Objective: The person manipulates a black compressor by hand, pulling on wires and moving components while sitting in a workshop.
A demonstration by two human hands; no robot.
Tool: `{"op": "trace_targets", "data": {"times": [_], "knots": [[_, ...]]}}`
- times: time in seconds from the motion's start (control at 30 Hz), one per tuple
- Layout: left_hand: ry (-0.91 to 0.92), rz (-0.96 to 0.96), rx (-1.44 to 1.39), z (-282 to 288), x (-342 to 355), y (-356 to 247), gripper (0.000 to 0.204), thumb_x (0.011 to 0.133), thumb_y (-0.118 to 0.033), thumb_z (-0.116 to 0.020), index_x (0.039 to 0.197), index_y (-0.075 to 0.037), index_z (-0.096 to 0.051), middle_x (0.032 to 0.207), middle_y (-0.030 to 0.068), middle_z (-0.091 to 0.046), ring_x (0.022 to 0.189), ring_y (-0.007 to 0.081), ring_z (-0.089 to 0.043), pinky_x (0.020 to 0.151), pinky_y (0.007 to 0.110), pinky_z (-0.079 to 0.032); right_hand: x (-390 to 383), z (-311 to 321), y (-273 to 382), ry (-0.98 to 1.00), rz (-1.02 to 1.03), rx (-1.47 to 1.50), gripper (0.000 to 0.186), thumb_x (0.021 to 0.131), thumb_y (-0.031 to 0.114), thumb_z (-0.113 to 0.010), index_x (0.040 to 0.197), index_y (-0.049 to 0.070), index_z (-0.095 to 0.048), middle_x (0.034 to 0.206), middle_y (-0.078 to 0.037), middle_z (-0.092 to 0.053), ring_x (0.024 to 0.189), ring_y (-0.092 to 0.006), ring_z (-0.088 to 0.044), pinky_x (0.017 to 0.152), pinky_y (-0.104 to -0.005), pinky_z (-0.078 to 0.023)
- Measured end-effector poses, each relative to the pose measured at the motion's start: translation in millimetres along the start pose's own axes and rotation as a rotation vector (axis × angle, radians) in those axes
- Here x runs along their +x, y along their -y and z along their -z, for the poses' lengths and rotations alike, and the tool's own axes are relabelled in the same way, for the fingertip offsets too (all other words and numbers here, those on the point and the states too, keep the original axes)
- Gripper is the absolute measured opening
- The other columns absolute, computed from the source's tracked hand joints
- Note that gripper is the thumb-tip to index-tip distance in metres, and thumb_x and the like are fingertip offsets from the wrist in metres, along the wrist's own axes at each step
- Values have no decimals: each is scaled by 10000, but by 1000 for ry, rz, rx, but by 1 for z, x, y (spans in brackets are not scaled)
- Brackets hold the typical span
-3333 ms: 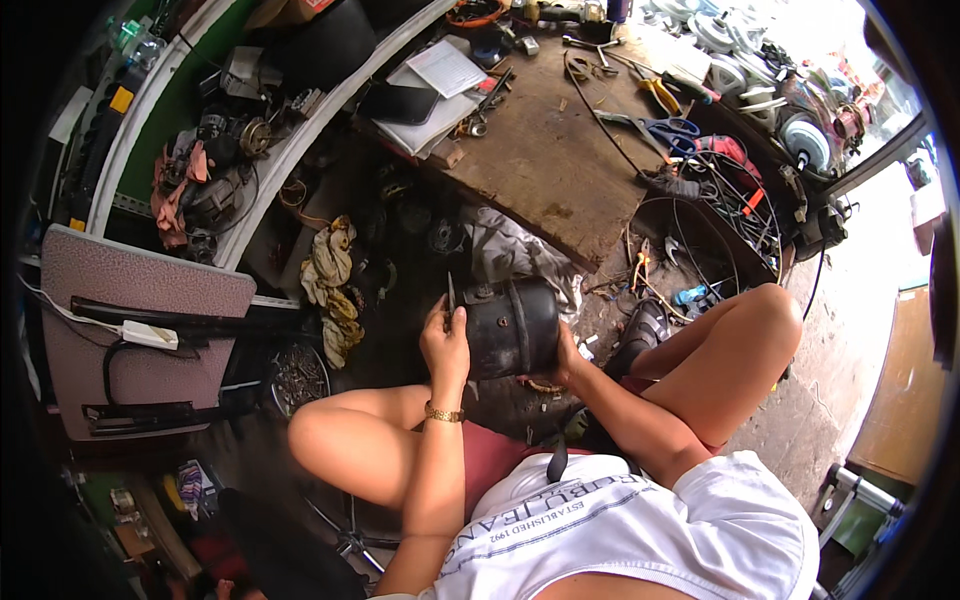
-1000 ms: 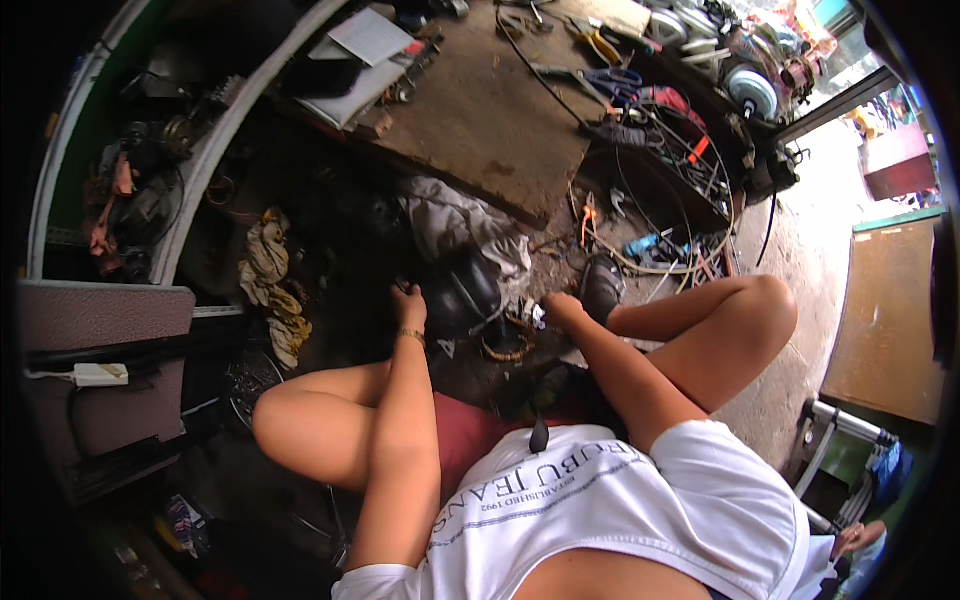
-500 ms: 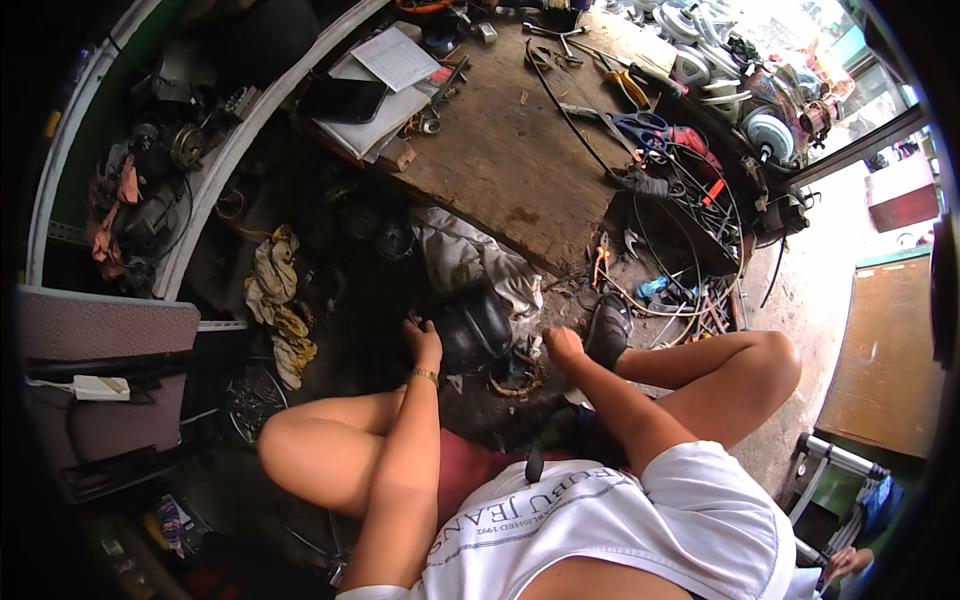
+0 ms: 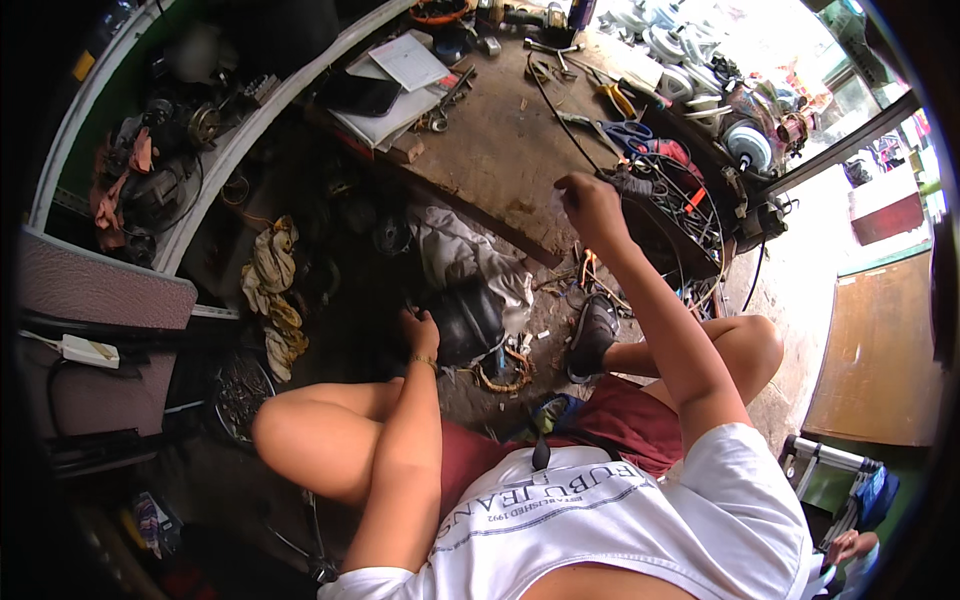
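Low in front of me, my left hand (image 4: 421,333) has its fingers curled beside the left end of a black rounded cylinder (image 4: 462,322) on the floor. Deep shadow hides what those fingers hold, if anything. My right hand (image 4: 594,208) is raised at the right front corner of the wooden workbench (image 4: 470,150), with its fingers bent inward. Whatever may be between them is too small or hidden to make out. Below the cylinder, on the ground, lies a ring of frayed brownish material (image 4: 505,375).
Scissors (image 4: 630,135), yellow-handled pliers (image 4: 618,100) and a cross-shaped wrench (image 4: 553,48) lie on the bench, beside papers (image 4: 408,62) and a phone (image 4: 358,95). Looped cables and tools crowd its right side. A pale cloth (image 4: 455,248) hangs below; a stained rag (image 4: 272,290) is left.
My right hand has risen from near the floor beside the cylinder, up and forward to the bench corner. The left hand stays by the cylinder's left end. The view has shifted slightly.
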State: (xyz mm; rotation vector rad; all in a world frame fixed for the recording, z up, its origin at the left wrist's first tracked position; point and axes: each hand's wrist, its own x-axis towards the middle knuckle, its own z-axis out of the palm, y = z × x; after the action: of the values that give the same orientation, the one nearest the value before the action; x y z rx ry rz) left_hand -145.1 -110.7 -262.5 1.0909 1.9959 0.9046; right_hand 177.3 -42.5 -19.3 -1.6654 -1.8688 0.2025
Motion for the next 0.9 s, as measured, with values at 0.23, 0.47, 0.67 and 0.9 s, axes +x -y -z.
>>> {"op": "trace_targets", "data": {"times": [0.23, 0.47, 0.67, 0.9], "knots": [[-34, -10, -7, 0, -3, 18, 262, 875, -88, -649, 1085, -13, -512, 1117, 215, -547, 1091, 390, -542, 944, 446, -419, -7, -29, -8, 110, 79, -121, 170, 758, 85, -687, 920, 33, -684, 984, -153, -648, 986, -363, -603, 860, -444, -494], [-22, -11, 11, 4, -1, 17, 266, 878, -95, -641, 1095, -21, -505, 1139, 215, -543, 1099, 389, -544, 945, 456, -423, 31, -62, 5, 75, 99, -116, 135, 735, 39, -621, 845, 56, -700, 931, -131, -625, 977, -344, -587, 837, -431, -498], [-15, 15, 1, 9, -4, 9, 257, 871, -95, -653, 1076, -34, -511, 1122, 210, -556, 1078, 394, -559, 927, 456, -438, 43, -61, 3, 193, 360, -156, 152, 716, 46, -606, 826, 76, -706, 908, -101, -595, 947, -319, -570, 830, -405, -493], [-53, -48, 80, 10, -1, 15, 262, 863, -98, -670, 1066, -47, -513, 1107, 203, -558, 1089, 396, -553, 935, 459, -431, 35, -60, 4, 224, 423, -98, 148, 699, 110, -647, 834, 93, -705, 901, -78, -587, 931, -295, -564, 813, -384, -491]]}}
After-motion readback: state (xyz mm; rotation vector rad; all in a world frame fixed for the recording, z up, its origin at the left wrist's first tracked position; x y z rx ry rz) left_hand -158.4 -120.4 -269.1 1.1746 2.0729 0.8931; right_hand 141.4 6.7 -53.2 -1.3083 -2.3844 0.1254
